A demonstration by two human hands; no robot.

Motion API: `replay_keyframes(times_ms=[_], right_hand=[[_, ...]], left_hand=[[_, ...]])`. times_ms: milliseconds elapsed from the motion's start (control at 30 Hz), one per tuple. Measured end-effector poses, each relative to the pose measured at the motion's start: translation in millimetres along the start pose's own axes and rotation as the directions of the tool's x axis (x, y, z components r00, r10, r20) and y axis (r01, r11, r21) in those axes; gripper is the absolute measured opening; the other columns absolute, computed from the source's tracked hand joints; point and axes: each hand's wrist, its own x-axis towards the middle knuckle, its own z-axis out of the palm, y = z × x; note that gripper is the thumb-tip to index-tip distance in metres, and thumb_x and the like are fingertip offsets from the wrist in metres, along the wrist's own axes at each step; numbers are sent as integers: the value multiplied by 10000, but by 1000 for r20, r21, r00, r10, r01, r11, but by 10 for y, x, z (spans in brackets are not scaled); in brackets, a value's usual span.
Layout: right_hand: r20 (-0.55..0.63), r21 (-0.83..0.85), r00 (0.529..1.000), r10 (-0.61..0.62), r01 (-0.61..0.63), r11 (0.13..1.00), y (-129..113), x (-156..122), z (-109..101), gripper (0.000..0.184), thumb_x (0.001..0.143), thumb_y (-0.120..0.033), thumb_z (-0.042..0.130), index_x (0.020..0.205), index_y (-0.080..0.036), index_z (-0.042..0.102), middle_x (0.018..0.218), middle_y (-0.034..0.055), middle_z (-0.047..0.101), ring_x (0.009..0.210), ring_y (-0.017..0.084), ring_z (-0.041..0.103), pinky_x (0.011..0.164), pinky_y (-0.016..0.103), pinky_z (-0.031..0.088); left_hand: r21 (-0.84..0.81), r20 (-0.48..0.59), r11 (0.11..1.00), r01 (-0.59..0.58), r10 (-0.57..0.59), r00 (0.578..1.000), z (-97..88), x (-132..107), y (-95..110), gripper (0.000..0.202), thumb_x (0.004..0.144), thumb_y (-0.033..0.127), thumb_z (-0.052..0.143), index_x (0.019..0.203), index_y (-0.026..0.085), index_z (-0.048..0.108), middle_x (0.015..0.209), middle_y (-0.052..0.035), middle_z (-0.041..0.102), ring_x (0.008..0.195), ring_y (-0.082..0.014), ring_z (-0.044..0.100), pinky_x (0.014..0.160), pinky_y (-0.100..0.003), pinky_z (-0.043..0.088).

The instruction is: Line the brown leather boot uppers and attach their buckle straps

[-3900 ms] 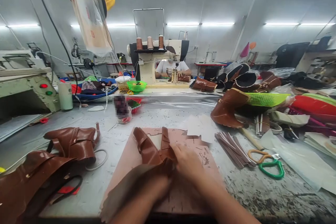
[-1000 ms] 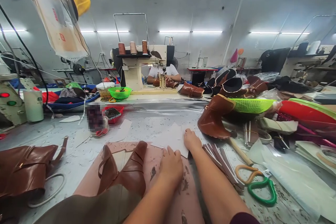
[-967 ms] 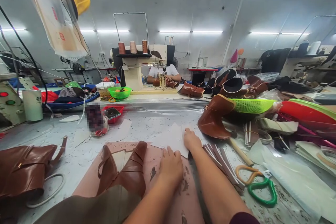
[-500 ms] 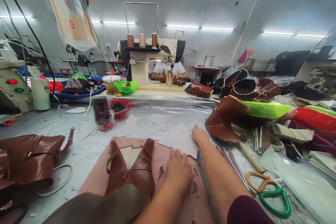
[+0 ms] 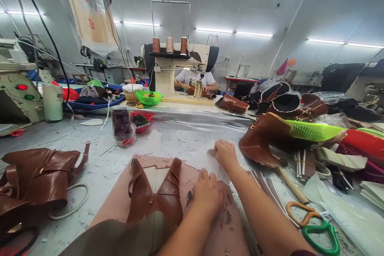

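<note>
Both hands have left the boot piece (image 5: 156, 202). The left hand (image 5: 207, 198) rests with flat fingers on a white sheet (image 5: 200, 162); the right hand (image 5: 226, 156) curls on it, grip unclear.

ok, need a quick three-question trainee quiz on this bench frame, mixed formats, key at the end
1. True or false: the left hand grips the brown boot upper.
2. What does the right hand rest on? A) a green basket B) white cut sheets C) thread cones
3. Which two colours are the handles of the scissors?
Key: 1 false, it lies on the pink mat beside the upper; 2 B; 3 orange and green.
</note>
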Motion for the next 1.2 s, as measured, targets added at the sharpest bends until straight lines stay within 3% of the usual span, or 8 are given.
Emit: replay_keyframes(times_ms=[133, 267, 400, 500, 633, 867, 1067, 1200], right_hand=[[4, 119, 995, -97, 96, 988, 139, -559, -9, 258, 801, -67, 426, 930, -185, 617, 1048, 69, 636, 990, 192, 553, 872, 321, 405], [-7, 237, 995, -104, 103, 966, 329, -1163, -77, 360, 768, -116, 379, 1014, -221, 618, 921, 50, 689, 861, 202, 624, 770, 305, 476], [-60, 323, 997, -54, 71, 944, 338, -1459, -183, 378, 761, -150, 347, 1016, -202, 621, 937, 72, 686, 872, 217, 629, 732, 311, 494], [-92, 381, 995, -32, 65, 922, 241, -1481, -200, 350, 743, -144, 367, 955, -194, 641, 858, 81, 688, 854, 243, 623, 768, 354, 472], [-111, 504, 993, 35, 26, 864, 105, -1532, -122, 272, 709, -146, 412, 848, -212, 636, 808, 62, 697, 813, 235, 635, 751, 351, 477], [-125, 719, 984, 127, 2, 695, -198, -1570, 121, 142, 799, -261, 421, 666, -235, 464, 1043, 103, 672, 994, 208, 615, 846, 345, 472], [-60, 750, 994, 92, -15, 661, -171, -1214, 92, 124, 783, -109, 486, 683, -180, 490, 1031, 72, 672, 1005, 184, 603, 867, 376, 451], [-8, 725, 1000, 25, -12, 689, -119, -1323, -25, 219, 699, -7, 434, 612, -208, 450, 950, 45, 702, 977, 187, 620, 808, 324, 466]], left_hand=[[-15, -1, 1000, 27, -27, 1000, -13, 21, -12, 461, 778, 278, 502, 1198, 101, 437, 1302, -197, 391, 1062, -286, 509, 803, -357, 467], [-28, -28, 998, 51, -51, 998, -33, 23, -30, 438, 787, 293, 513, 1169, 91, 441, 1202, -187, 465, 1009, -274, 541, 772, -340, 465], [-20, -47, 1000, 10, -11, 999, -30, 7, -62, 480, 786, 324, 538, 1208, 132, 412, 1157, -152, 497, 983, -261, 553, 755, -332, 470], [12, -59, 1000, -24, 24, 998, -20, 6, -71, 487, 807, 295, 529, 1252, 165, 377, 1196, -162, 473, 1033, -270, 532, 758, -341, 474], [39, -79, 999, -19, 22, 997, -20, 13, -58, 408, 779, 256, 576, 1143, 109, 466, 1129, -172, 509, 1024, -272, 540, 762, -328, 476], [11, -206, 998, 64, -60, 977, -6, -62, -82, 277, 837, 80, 356, 1077, 123, 489, 1049, -145, 540, 835, -219, 595, 667, -322, 471], [0, -327, 995, 96, -91, 941, -23, -80, -161, 340, 797, 246, 487, 1114, 125, 483, 1201, -163, 488, 1155, -312, 414, 941, -432, 331], [-30, -293, 995, 98, -102, 951, -23, -21, -219, 490, 780, 166, 467, 1259, 102, 380, 1269, -150, 482, 1223, -251, 385, 1008, -353, 279]])
